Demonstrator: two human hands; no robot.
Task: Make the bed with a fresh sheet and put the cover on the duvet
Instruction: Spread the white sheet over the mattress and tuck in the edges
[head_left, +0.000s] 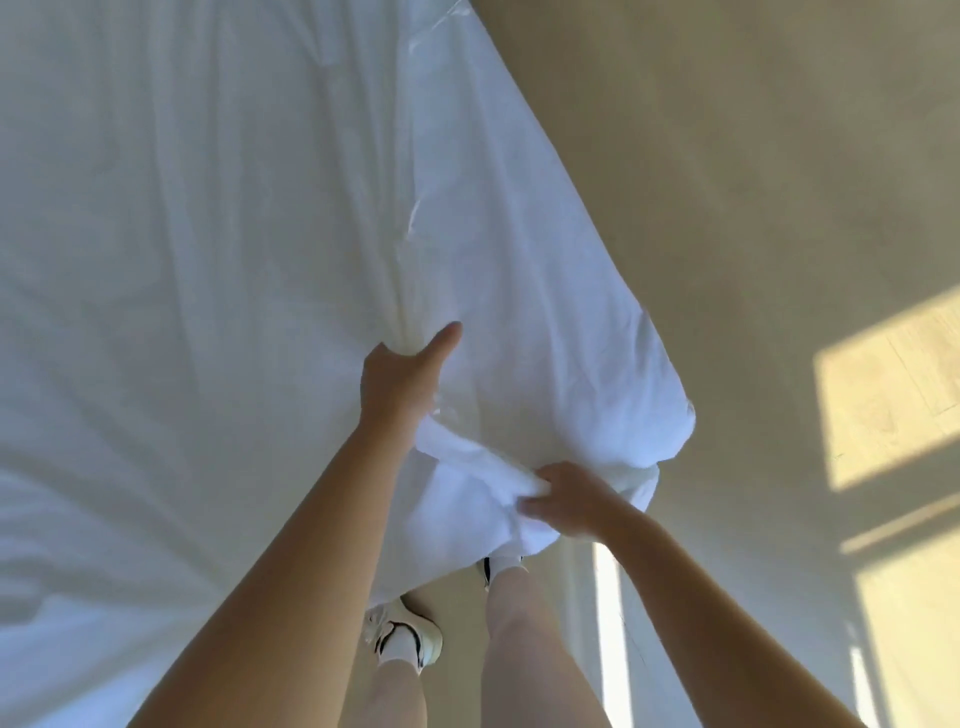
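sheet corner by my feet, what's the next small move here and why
Probably draw the right hand down and inward, tucking the fold it pinches under the corner. The white sheet is bunched and loose at that corner, while the left hand grips a gathered ridge on top, which could keep the cloth taut.
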